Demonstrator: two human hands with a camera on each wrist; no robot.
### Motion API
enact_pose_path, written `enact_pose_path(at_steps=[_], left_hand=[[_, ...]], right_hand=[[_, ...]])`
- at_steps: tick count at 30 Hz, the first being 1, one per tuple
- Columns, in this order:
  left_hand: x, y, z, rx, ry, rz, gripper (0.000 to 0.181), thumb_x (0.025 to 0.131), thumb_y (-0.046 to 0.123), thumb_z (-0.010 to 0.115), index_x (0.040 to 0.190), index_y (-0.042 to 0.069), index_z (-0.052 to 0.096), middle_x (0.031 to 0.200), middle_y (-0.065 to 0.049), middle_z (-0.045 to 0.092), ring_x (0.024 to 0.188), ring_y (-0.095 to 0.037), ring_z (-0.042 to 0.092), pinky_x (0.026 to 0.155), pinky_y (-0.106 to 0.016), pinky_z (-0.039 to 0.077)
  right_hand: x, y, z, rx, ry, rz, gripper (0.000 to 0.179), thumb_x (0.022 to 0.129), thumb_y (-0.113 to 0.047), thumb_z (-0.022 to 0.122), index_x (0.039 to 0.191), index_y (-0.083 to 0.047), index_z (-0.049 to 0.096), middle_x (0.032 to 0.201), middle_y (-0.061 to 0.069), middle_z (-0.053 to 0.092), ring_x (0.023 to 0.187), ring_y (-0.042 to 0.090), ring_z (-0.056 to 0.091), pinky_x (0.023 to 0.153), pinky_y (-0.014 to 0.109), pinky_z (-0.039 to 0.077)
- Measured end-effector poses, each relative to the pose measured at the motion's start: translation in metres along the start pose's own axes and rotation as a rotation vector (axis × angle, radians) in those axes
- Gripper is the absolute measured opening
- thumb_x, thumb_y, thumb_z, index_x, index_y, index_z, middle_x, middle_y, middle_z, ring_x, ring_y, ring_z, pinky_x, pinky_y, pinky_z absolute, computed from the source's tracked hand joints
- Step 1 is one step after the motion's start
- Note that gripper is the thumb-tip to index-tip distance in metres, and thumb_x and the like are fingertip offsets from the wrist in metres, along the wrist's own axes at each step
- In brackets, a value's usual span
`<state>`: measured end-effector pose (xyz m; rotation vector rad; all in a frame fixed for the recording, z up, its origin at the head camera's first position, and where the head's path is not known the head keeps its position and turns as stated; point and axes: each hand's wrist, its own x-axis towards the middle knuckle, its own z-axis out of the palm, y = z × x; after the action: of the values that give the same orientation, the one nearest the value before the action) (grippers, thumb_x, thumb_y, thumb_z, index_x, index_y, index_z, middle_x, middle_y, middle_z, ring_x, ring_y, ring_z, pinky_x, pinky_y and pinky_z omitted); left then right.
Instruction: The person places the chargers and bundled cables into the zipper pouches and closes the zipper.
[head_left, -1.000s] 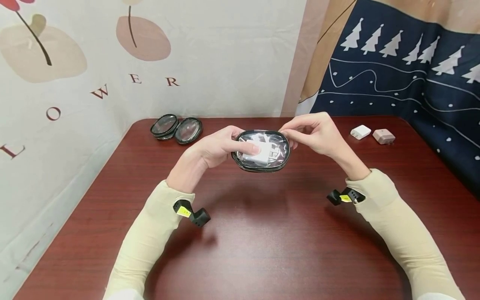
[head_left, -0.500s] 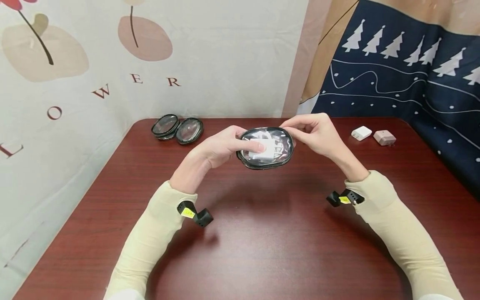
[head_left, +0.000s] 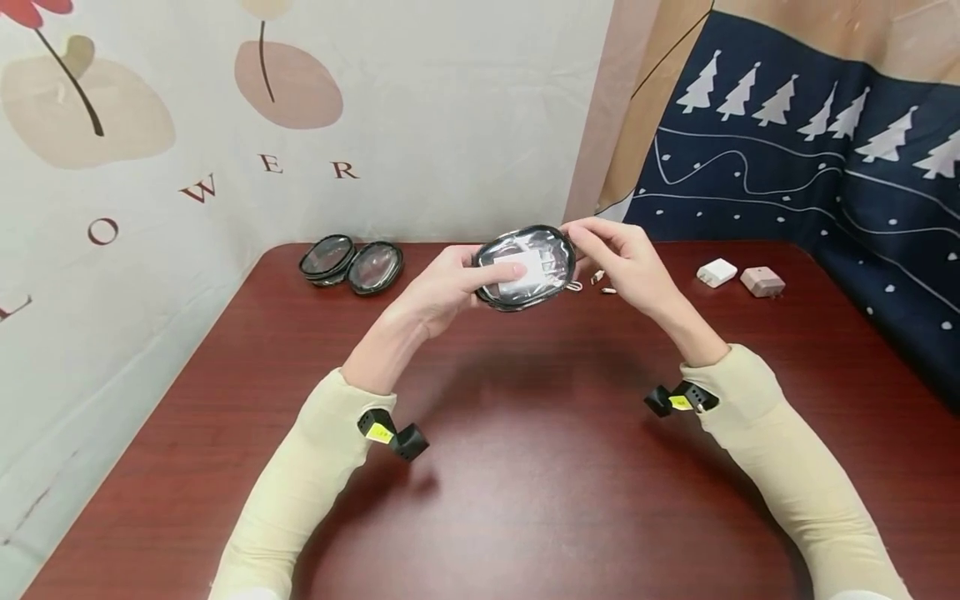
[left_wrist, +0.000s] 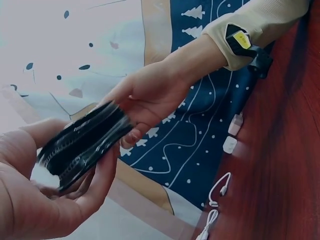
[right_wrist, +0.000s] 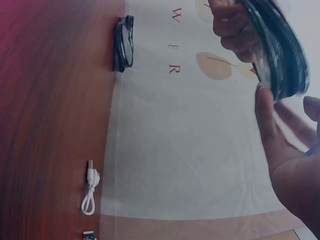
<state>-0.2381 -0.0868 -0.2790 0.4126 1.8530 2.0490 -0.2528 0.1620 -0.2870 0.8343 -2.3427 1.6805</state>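
Note:
A clear oval zip pouch with black edging [head_left: 552, 250] is held up over the table's far part, its right end tilted higher. My left hand [head_left: 438, 292] grips its left end, thumb across the clear face and fingers behind. Through the film shows a white block [head_left: 529, 267], largely behind my thumb. At the upper right edge, my right hand [head_left: 632, 265] pinches the rim between thumb and fingers; a zipper pull cannot be made out. The left wrist view shows the pouch's dark side band [left_wrist: 85, 142] between both hands.
Two similar pouches [head_left: 375, 267] lie at the back left. A white charger plug [head_left: 717, 272] and a pinkish one [head_left: 762, 282] sit at the back right. White cables [right_wrist: 91, 187] lie near the far edge, partly behind my right hand. Fabric hangs behind the table.
The pouch has risen slightly and tilted, its right end now higher. Cable ends behind it have come into view. Both hands stay on the pouch.

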Motion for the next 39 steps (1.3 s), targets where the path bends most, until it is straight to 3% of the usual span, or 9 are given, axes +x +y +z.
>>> enact_pose_path(at_steps=[5,10,14,18,25,29,33,36,39], left_hand=[[0.006,-0.001,-0.002,-0.065,0.133,0.023,0.035,0.095,0.009,0.067,0.124,-0.007,0.057,0.103,-0.009,0.066,0.085,-0.015,0.066,0.078,-0.031,0.058],[0.012,-0.005,-0.003,-0.115,0.222,0.020,0.022,0.094,0.006,0.064,0.113,-0.002,0.057,0.103,-0.010,0.061,0.084,-0.016,0.064,0.073,-0.029,0.058],[0.017,-0.008,-0.003,-0.149,0.256,0.023,0.011,0.093,0.001,0.059,0.104,0.002,0.056,0.099,-0.009,0.059,0.083,-0.016,0.062,0.073,-0.029,0.057],[0.023,-0.011,-0.003,-0.153,0.279,0.021,0.020,0.095,0.000,0.057,0.114,-0.003,0.056,0.103,-0.010,0.059,0.088,-0.016,0.062,0.076,-0.029,0.057],[0.034,-0.018,-0.014,-0.104,0.327,0.026,0.044,0.098,0.004,0.060,0.141,-0.003,0.050,0.121,-0.014,0.056,0.098,-0.018,0.061,0.087,-0.032,0.056],[0.041,-0.024,-0.022,0.027,0.373,0.039,0.048,0.098,0.011,0.064,0.144,0.005,0.052,0.121,-0.013,0.057,0.082,-0.015,0.064,0.073,-0.027,0.058],[0.048,-0.031,-0.029,0.197,0.436,0.061,0.047,0.097,0.016,0.067,0.142,0.008,0.057,0.117,-0.013,0.061,0.064,-0.013,0.057,0.054,-0.021,0.051],[0.053,-0.035,-0.032,0.215,0.459,0.059,0.044,0.096,0.015,0.067,0.139,0.006,0.059,0.117,-0.014,0.062,0.065,-0.012,0.057,0.054,-0.022,0.052],[0.058,-0.039,-0.035,0.181,0.471,0.034,0.043,0.096,0.011,0.066,0.137,0.003,0.059,0.120,-0.016,0.063,0.069,-0.011,0.062,0.064,-0.027,0.058]], right_hand=[[0.003,0.004,0.005,0.017,-0.036,-0.001,0.032,0.102,-0.013,0.061,0.129,0.002,0.059,0.090,0.016,0.069,0.070,0.017,0.069,0.057,0.025,0.050],[0.008,0.008,0.016,0.067,-0.028,0.008,0.032,0.098,-0.006,0.065,0.126,0.007,0.053,0.093,0.026,0.067,0.066,0.024,0.069,0.065,0.029,0.057],[0.015,0.013,0.024,0.180,-0.005,0.072,0.033,0.098,-0.005,0.064,0.125,0.006,0.048,0.085,0.022,0.070,0.063,0.025,0.069,0.063,0.032,0.059],[0.022,0.017,0.033,0.291,0.029,0.157,0.040,0.097,-0.003,0.065,0.129,0.006,0.043,0.082,0.014,0.071,0.063,0.020,0.071,0.065,0.032,0.060],[0.037,0.020,0.051,0.404,0.122,0.263,0.046,0.095,0.001,0.065,0.134,0.009,0.042,0.077,0.007,0.070,0.061,0.013,0.070,0.068,0.025,0.058],[0.049,0.029,0.057,0.469,0.168,0.335,0.042,0.095,0.004,0.063,0.132,0.011,0.043,0.074,0.008,0.068,0.059,0.012,0.069,0.069,0.025,0.058],[0.059,0.042,0.064,0.457,0.208,0.404,0.042,0.095,0.005,0.062,0.132,0.011,0.044,0.070,0.007,0.068,0.058,0.011,0.069,0.075,0.029,0.058],[0.065,0.051,0.070,0.426,0.223,0.448,0.042,0.095,0.004,0.062,0.133,0.012,0.045,0.080,0.008,0.066,0.058,0.010,0.068,0.075,0.027,0.058],[0.069,0.058,0.074,0.411,0.232,0.478,0.042,0.095,0.004,0.061,0.133,0.012,0.046,0.091,0.011,0.062,0.058,0.009,0.067,0.076,0.027,0.058]])
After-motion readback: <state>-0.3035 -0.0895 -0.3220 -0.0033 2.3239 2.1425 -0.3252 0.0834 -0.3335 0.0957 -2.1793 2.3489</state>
